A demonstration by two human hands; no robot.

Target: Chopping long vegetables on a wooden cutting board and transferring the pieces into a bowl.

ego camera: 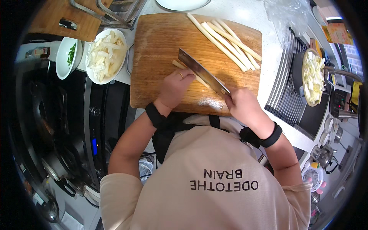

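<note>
My right hand point(242, 104) grips the handle of a cleaver point(201, 72), whose broad metal blade slants up and left over a wooden cutting board point(155, 37). Just left of the blade, my left hand point(177, 84) presses on a pale peeled stalk point(201, 80); its fingers are bent over the stalk, with a ring on one of them. Part of the stalk is hidden under the fingers. A pale sliver shows on the blade's far side. Several long pale stalks point(227, 46) lie together at the board's upper right.
Left of the board stand an oval bowl of pale cut pieces point(105, 57) and a white bowl point(61, 59) with chopped greens. A white plate point(184, 5) is beyond the board. On the right, a pan point(299, 72) of shredded leaves rests by a roll-up rack point(283, 83) at the sink. A plastic bag point(287, 17) lies behind.
</note>
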